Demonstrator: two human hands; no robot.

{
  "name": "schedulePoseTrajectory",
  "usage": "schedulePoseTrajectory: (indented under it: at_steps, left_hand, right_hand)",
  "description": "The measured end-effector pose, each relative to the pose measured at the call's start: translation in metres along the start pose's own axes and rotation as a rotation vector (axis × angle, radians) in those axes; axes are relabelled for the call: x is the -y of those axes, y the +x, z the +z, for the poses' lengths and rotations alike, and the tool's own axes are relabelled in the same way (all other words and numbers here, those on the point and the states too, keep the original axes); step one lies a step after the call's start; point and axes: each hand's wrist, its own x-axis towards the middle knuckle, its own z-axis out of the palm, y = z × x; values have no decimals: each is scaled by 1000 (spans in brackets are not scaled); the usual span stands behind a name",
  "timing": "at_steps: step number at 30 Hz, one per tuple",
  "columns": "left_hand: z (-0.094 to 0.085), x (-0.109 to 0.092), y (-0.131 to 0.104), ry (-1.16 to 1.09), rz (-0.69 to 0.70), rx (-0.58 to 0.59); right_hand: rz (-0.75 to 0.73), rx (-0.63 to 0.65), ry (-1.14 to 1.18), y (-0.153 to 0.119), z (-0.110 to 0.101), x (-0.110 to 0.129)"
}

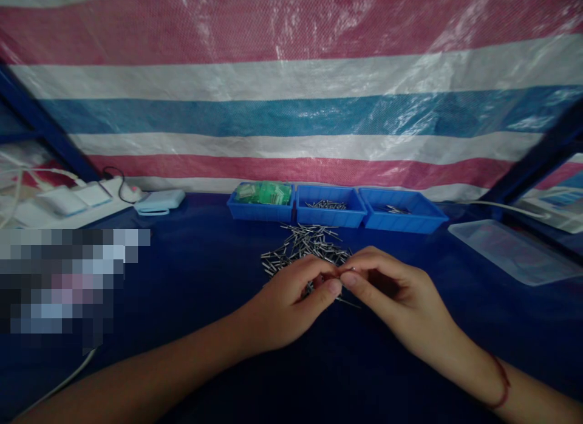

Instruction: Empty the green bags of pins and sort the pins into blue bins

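My left hand [303, 296] and my right hand [392, 290] meet fingertip to fingertip above the near side of a pile of thin silvery metal pins [310, 242] on the blue tabletop. Both are closed in a pinch. A tiny shiny tip [353, 269] shows at my right fingers; the rest of what they hold is hidden. Whatever is between my left thumb and forefinger is also covered. One thin metal pin [350, 303] sticks out below the fingertips; I cannot tell whether it is held or lies on the table.
Behind the pile stand three blue bins: one with green packets [266, 193], a middle bin [330, 216] and a right bin [410, 222] with metal pieces. A translucent lid [510, 254] lies right. Left are a power strip [91, 208], a light-blue case [159, 202] and a blurred-out patch.
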Motion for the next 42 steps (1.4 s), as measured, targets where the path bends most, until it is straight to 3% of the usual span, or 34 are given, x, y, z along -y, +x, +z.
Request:
schedulePoseTrajectory:
  at_steps: [18, 28, 35, 38, 42]
  left_hand:
    - [0, 2, 2, 72, 42, -142]
    - [-1, 2, 1, 99, 77, -269]
    - [-4, -3, 0, 165, 19, -270]
    - [-10, -5, -1, 197, -35, -265]
    - [-20, -8, -1, 194, -55, -290]
  right_hand:
    - [-95, -13, -64, 1, -1, 2]
    - [-60, -66, -130, 4, 0, -5]
    - [-41, 97, -133, 6, -1, -3]
    - [-40, -11, -237, 16, -15, -13]
    - [78, -357, -552, 38, -50, -45]
